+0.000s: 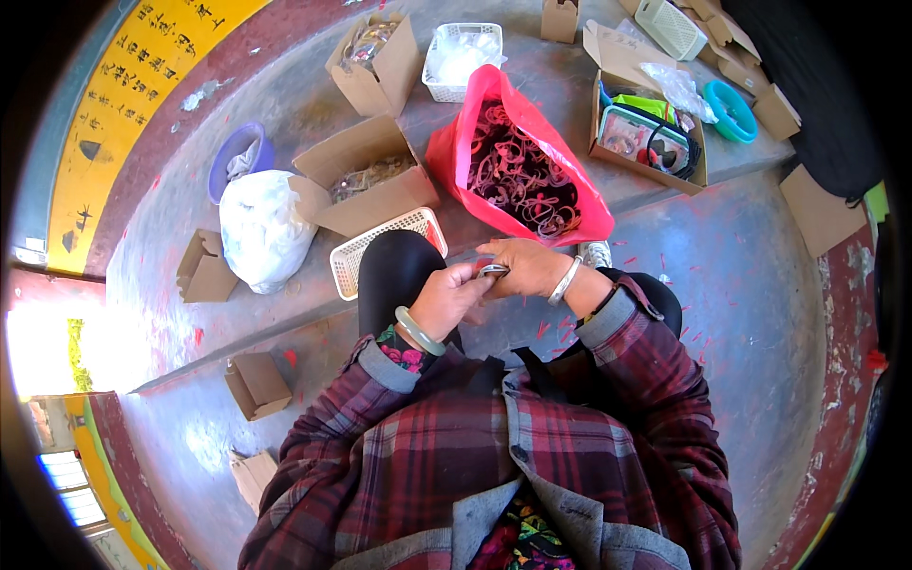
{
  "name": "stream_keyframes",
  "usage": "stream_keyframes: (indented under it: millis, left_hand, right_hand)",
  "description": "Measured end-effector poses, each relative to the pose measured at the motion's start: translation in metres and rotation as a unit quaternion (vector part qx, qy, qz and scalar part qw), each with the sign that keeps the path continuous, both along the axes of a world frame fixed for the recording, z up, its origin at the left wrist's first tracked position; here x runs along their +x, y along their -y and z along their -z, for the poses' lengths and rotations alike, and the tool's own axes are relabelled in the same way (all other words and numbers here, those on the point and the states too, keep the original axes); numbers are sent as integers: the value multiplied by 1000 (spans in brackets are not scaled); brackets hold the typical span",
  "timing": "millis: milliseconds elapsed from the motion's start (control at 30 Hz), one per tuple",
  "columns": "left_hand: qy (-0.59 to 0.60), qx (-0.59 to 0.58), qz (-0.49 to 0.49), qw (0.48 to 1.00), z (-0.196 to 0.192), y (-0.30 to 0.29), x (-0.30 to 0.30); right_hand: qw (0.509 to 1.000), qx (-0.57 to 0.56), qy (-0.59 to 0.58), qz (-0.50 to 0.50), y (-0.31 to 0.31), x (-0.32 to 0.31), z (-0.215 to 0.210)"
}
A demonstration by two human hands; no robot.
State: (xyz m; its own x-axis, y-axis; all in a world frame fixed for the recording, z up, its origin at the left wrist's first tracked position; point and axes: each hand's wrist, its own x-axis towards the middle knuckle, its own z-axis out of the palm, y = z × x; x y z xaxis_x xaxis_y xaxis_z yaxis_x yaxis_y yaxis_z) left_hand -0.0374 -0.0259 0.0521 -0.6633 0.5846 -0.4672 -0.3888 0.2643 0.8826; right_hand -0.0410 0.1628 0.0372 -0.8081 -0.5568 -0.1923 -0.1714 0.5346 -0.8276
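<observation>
My left hand (445,302), with a pale bangle at the wrist, is closed, its thumb pressed on a small shiny metal piece with a rounded end (493,271). Its kind is too small to tell. My right hand (528,267), wearing a silvery bangle, meets the left from the other side with its fingers curled in. What those fingers grip is hidden. Just beyond both hands stands a bright red plastic bag (454,169), its mouth wide, full of tangled pinkish loops and strips (522,171). A white plastic basket (344,261) lies beside my left knee.
Left of the bag are an open cardboard box (366,209), a stuffed white plastic bag (266,233) and a purple basin (220,176). A box of odds and ends (698,176) and a teal basin (731,109) stand far right. Red scraps dot the floor (750,275); a step edge crosses it.
</observation>
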Motion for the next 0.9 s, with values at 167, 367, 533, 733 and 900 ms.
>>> stream_keyframes:
  millis: [167,367,533,733,900]
  left_hand:
    - [-123,43,-34,991,-2,17,-18]
    - [-37,63,17,997,9,17,-18]
    - [44,77,-12,996,16,13,-12]
    - [11,83,-1,997,17,10,-13]
    - [-6,86,24,996,20,11,-11]
  right_hand:
    - [980,-131,68,137,-3,-3,-15]
    - [950,-240,71,185,3,-2,4]
    - [969,-167,35,177,3,-1,0]
    - [970,-182,55,152,-5,-3,2]
    - [973,-161,112,126,-5,-2,-5]
